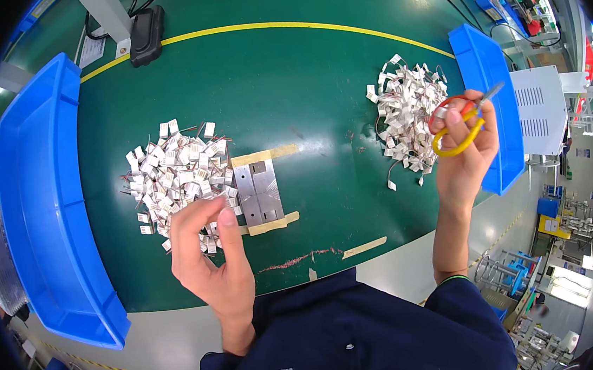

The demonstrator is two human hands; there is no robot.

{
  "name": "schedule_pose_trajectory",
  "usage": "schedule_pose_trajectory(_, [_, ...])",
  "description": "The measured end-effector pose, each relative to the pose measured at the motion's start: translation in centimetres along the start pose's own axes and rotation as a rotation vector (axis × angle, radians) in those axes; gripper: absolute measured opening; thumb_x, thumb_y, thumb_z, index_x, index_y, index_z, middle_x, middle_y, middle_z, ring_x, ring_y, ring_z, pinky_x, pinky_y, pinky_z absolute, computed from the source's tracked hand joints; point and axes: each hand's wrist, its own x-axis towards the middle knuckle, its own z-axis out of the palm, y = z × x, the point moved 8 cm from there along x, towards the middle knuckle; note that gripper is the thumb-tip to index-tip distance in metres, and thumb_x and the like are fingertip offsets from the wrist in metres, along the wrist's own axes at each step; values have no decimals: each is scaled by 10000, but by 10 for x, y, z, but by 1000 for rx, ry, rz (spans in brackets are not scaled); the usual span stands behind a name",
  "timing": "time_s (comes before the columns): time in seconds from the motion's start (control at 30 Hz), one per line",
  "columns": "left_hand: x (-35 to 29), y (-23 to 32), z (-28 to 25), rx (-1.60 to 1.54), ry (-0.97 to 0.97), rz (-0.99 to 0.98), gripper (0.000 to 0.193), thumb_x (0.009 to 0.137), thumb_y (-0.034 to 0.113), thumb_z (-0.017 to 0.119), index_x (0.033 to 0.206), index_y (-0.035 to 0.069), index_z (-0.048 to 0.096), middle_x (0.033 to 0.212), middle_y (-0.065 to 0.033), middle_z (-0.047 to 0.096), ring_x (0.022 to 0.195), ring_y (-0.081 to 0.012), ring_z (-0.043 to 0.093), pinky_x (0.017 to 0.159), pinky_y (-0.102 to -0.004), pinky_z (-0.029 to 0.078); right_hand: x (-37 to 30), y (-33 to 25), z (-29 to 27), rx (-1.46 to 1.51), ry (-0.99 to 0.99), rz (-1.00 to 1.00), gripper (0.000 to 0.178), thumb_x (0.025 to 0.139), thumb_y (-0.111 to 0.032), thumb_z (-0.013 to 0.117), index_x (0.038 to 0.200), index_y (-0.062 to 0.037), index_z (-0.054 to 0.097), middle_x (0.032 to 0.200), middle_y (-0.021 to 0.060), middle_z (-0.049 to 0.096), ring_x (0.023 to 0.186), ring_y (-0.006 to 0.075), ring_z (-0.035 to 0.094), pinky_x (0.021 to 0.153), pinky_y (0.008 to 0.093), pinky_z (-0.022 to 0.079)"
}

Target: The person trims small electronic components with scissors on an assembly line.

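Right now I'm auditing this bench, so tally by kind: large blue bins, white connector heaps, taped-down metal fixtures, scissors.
Large blue bins: 2
White connector heaps: 2
Taped-down metal fixture: 1
Scissors: 1
Total: 6

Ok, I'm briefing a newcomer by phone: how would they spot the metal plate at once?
On the green table, find the left heap of small white pieces. Just right of it lies the metal plate, tan tape at its far and near ends. Unlike those pieces, it is a broad silver rectangle.
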Motion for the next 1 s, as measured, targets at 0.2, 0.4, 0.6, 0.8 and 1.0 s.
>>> schedule_pose_trajectory(0.2, [-3,2,8,-27,-48,-2,88,849,-21,633,938,-18,629,844,-93,628,703,-163,583,693,-263,461,9,-3,-8,104,78,-62,306,865,47,605,1150,-9,510,887,84,595,769,167,596,672,282,506])
schedule_pose_trajectory(0.4, [-4,3,11,-88,-37,-9,106,836,-43,641,940,-23,633,808,-84,622,643,-126,562,623,-235,444,4,31,2,-337,-106,269,305,854,36,626,1138,37,516,846,101,639,759,211,679,707,317,574])
schedule_pose_trajectory(0.6, [-9,0,15,-133,-100,-80,104,831,-43,649,930,-13,643,766,-69,613,601,-112,539,583,-228,422,0,4,8,-5,-50,65,294,856,33,619,1134,5,528,864,69,568,635,116,544,521,223,429])
schedule_pose_trajectory(0.8, [-7,14,32,-169,-210,9,157,788,-30,682,941,-7,654,854,-110,662,723,-197,615,649,-268,478,-18,35,32,23,-239,378,333,823,41,646,1135,-24,550,838,66,611,629,102,551,515,210,429])
schedule_pose_trajectory(1.0, [-12,27,49,-265,-357,46,162,749,-9,718,899,6,656,824,-101,657,765,-254,608,675,-321,480,-77,56,100,189,-557,726,305,817,50,691,1081,-9,548,831,81,644,655,91,578,544,210,450])
